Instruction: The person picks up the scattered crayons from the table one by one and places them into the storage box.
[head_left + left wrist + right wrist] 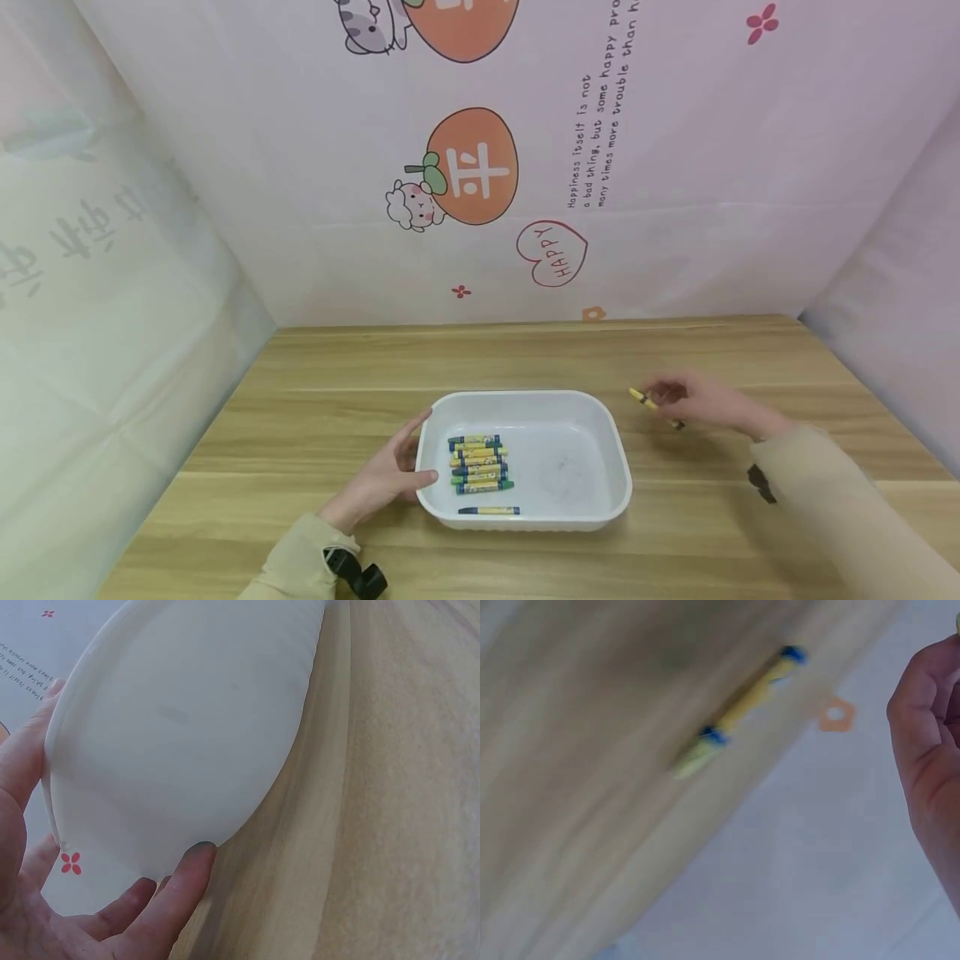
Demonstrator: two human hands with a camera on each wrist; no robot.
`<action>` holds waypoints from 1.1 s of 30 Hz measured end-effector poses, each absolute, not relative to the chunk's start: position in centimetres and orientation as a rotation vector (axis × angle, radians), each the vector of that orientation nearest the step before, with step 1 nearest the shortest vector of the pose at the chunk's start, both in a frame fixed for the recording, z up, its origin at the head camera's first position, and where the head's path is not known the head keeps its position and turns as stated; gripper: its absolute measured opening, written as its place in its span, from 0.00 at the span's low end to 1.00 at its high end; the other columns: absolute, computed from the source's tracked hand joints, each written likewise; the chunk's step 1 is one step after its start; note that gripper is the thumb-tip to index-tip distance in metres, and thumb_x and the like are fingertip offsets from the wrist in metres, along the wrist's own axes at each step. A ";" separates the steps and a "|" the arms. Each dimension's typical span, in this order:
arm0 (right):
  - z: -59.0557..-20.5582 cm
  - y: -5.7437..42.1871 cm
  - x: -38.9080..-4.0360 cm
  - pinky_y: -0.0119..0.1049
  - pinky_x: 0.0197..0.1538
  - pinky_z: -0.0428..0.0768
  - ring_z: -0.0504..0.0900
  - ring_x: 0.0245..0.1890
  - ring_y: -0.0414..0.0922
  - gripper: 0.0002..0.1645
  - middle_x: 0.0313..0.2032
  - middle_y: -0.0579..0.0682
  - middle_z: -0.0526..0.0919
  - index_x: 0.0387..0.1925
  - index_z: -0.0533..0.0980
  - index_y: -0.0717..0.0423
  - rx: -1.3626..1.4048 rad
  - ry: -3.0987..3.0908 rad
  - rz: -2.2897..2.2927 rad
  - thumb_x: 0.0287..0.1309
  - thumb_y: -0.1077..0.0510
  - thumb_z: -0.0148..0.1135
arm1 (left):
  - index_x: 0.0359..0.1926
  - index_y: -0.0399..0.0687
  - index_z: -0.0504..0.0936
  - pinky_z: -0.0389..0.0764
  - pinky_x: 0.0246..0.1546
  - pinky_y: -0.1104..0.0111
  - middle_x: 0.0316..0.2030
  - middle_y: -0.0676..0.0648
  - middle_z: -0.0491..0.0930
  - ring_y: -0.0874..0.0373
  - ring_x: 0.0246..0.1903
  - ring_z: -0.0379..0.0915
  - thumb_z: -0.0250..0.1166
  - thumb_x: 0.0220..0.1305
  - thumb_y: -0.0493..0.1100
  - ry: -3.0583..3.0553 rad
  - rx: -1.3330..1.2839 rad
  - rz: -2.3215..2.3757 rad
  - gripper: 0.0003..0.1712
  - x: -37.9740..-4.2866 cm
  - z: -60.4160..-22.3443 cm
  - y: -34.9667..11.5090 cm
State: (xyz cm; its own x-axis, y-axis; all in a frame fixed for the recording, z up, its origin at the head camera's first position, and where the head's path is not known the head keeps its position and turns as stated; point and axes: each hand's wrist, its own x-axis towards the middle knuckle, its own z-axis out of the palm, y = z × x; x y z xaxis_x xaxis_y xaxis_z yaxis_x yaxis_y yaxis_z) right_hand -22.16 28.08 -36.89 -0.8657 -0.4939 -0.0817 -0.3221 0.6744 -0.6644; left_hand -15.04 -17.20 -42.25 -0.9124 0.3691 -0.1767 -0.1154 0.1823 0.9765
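Observation:
My left hand (378, 483) holds the left end of a white plastic tray (525, 523), thumb over the rim and the other fingers against the outer wall, as the left wrist view shows. Inside the tray, several oil pastels (480, 469) lie side by side on the left, and one dark blue pastel (489, 511) lies apart near the front wall. To the right of the tray, my right hand (701, 402) pinches a yellow pastel (640, 396) above the table. Below that hand another pastel (742, 712), light yellow-green at its tip, lies on the wood, mostly hidden in the head view.
The wooden table (337, 367) extends around the tray on all sides. A white printed sheet (675, 250) stands as a wall along the back edge, with plain sheeting (150, 292) on the left side.

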 end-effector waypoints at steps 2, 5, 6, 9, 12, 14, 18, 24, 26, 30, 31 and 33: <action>-35.7 26.7 -22.3 0.33 0.41 0.79 0.76 0.41 0.43 0.23 0.41 0.52 0.80 0.51 0.74 0.65 -0.680 2.643 -0.980 0.56 0.57 0.63 | 0.74 0.54 0.45 0.85 0.37 0.57 0.65 0.26 0.56 0.45 0.51 0.73 0.66 0.56 0.34 2.096 0.240 1.776 0.52 -15.0 -42.2 -17.2; -33.9 24.3 -22.3 0.36 0.45 0.79 0.76 0.43 0.44 0.23 0.42 0.51 0.80 0.52 0.75 0.61 -0.716 2.647 -0.952 0.56 0.56 0.63 | 0.74 0.54 0.45 0.85 0.37 0.58 0.65 0.26 0.57 0.45 0.52 0.73 0.66 0.56 0.34 2.104 0.239 1.769 0.52 -15.0 -42.1 -17.1; -33.4 23.4 -22.2 0.36 0.45 0.79 0.76 0.43 0.44 0.22 0.41 0.50 0.80 0.52 0.76 0.60 -0.735 2.646 -0.944 0.56 0.56 0.63 | 0.74 0.54 0.45 0.85 0.37 0.58 0.65 0.26 0.57 0.44 0.52 0.73 0.66 0.56 0.34 2.108 0.237 1.766 0.52 -15.0 -42.1 -17.1; -32.3 20.6 -22.1 0.36 0.45 0.80 0.77 0.44 0.45 0.21 0.42 0.49 0.81 0.52 0.76 0.57 -0.763 2.617 -0.915 0.56 0.56 0.64 | 0.74 0.54 0.45 0.85 0.37 0.58 0.65 0.26 0.57 0.45 0.51 0.74 0.67 0.56 0.34 2.111 0.232 1.765 0.52 -15.0 -42.1 -17.1; -32.1 17.6 -22.2 0.34 0.42 0.82 0.77 0.43 0.44 0.20 0.42 0.48 0.81 0.51 0.77 0.57 -0.861 2.548 -0.909 0.55 0.58 0.64 | 0.74 0.54 0.45 0.86 0.36 0.58 0.65 0.26 0.57 0.48 0.49 0.75 0.66 0.56 0.33 2.108 0.233 1.766 0.52 -15.0 -42.1 -17.1; -32.2 15.7 -22.1 0.31 0.40 0.82 0.78 0.41 0.42 0.19 0.40 0.46 0.81 0.50 0.77 0.55 -0.923 2.502 -0.891 0.55 0.59 0.64 | 0.74 0.54 0.45 0.86 0.36 0.58 0.65 0.26 0.57 0.49 0.48 0.75 0.66 0.56 0.34 2.105 0.235 1.767 0.52 -15.0 -42.1 -17.1; -32.6 12.0 -21.6 0.29 0.37 0.81 0.77 0.39 0.40 0.16 0.37 0.43 0.80 0.47 0.79 0.52 -0.982 2.430 -0.812 0.56 0.60 0.64 | 0.75 0.53 0.44 0.86 0.36 0.58 0.64 0.25 0.57 0.50 0.47 0.75 0.67 0.56 0.34 2.092 0.245 1.770 0.53 -14.9 -42.0 -17.2; -33.6 8.1 -20.7 0.30 0.36 0.78 0.74 0.36 0.39 0.14 0.33 0.41 0.78 0.45 0.80 0.50 -0.950 2.367 -0.661 0.55 0.62 0.65 | 0.75 0.53 0.44 0.85 0.37 0.57 0.65 0.25 0.56 0.48 0.48 0.75 0.66 0.57 0.34 2.072 0.255 1.776 0.53 -15.0 -42.1 -17.3; -34.0 7.3 -20.4 0.30 0.37 0.77 0.74 0.35 0.39 0.14 0.32 0.42 0.78 0.44 0.80 0.49 -0.945 2.349 -0.613 0.55 0.62 0.65 | 0.75 0.53 0.44 0.85 0.37 0.57 0.65 0.25 0.56 0.47 0.49 0.75 0.66 0.57 0.35 2.073 0.257 1.774 0.52 -15.0 -42.1 -17.3; -34.8 6.3 -20.0 0.28 0.39 0.76 0.73 0.34 0.37 0.14 0.31 0.40 0.77 0.42 0.80 0.44 -0.953 2.325 -0.535 0.53 0.61 0.67 | 0.75 0.54 0.44 0.85 0.38 0.57 0.65 0.25 0.56 0.46 0.49 0.74 0.66 0.57 0.34 2.074 0.257 1.775 0.52 -15.1 -42.2 -17.3; -35.0 6.1 -20.0 0.27 0.39 0.76 0.73 0.34 0.37 0.14 0.31 0.40 0.77 0.42 0.80 0.44 -0.963 2.318 -0.528 0.53 0.61 0.67 | 0.75 0.54 0.44 0.85 0.37 0.57 0.65 0.25 0.56 0.47 0.49 0.74 0.66 0.57 0.34 2.074 0.257 1.775 0.52 -15.1 -42.2 -17.3; -35.2 5.9 -19.9 0.27 0.39 0.75 0.73 0.33 0.36 0.13 0.30 0.39 0.77 0.41 0.80 0.44 -0.967 2.306 -0.529 0.53 0.62 0.67 | 0.75 0.54 0.44 0.85 0.38 0.56 0.65 0.25 0.55 0.47 0.49 0.74 0.66 0.57 0.34 2.066 0.256 1.780 0.52 -15.1 -42.2 -17.3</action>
